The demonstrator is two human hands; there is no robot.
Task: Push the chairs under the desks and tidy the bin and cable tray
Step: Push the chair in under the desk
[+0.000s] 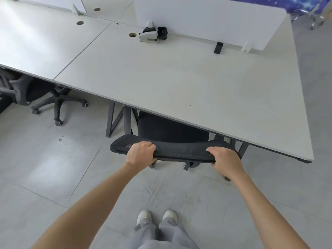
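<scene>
A black mesh office chair [179, 151] stands at the front edge of the white desk [170, 83], its seat partly under the top. My left hand [140, 153] grips the top of the backrest near its left end. My right hand [224, 160] grips the same backrest near its right end. A second dark chair [41, 94] sits tucked under the neighbouring desk [36, 44] at the left, with its wheeled base sticking out. No bin or cable tray is visible.
A white divider panel [206, 22] runs along the back of the desk, with a white and black device [152, 34] and a black clip [218, 47] near it. Dark desk legs [115, 121] stand left of the chair. My feet [156, 217] are on grey floor tiles.
</scene>
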